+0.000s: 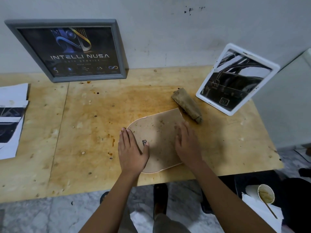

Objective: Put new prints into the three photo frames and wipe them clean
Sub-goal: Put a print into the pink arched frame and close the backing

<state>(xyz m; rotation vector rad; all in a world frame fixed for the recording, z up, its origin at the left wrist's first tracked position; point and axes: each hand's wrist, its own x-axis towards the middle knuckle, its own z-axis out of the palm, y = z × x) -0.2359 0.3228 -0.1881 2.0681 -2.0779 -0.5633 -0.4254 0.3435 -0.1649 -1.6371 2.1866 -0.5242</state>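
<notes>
The arched frame (pixel 159 132) lies face down near the front edge of the plywood table (pixel 84 123), its brown backing board uppermost; the left hand (pixel 131 148) rests flat on its rounded left side, fingers straight and gripping nothing, thumb beside a small dark metal tab (pixel 144 142); the right hand (pixel 186 143) lies flat on the right side, fingers spread, likewise empty, though it is blurred. I'd judge the frame light and stiff, the backing thin enough to flex, and the hidden front fragile if it is glass; best lifted by its pale rim at both sides, not by the tab. Whether a print sits inside cannot be told from here. A rolled brown cloth (pixel 186 105) lies just beside its far corner; the grey frame (pixel 87 79) and white frame (pixel 212 105) lean at the back; the prints (pixel 11 115) are cut off at the left.
</notes>
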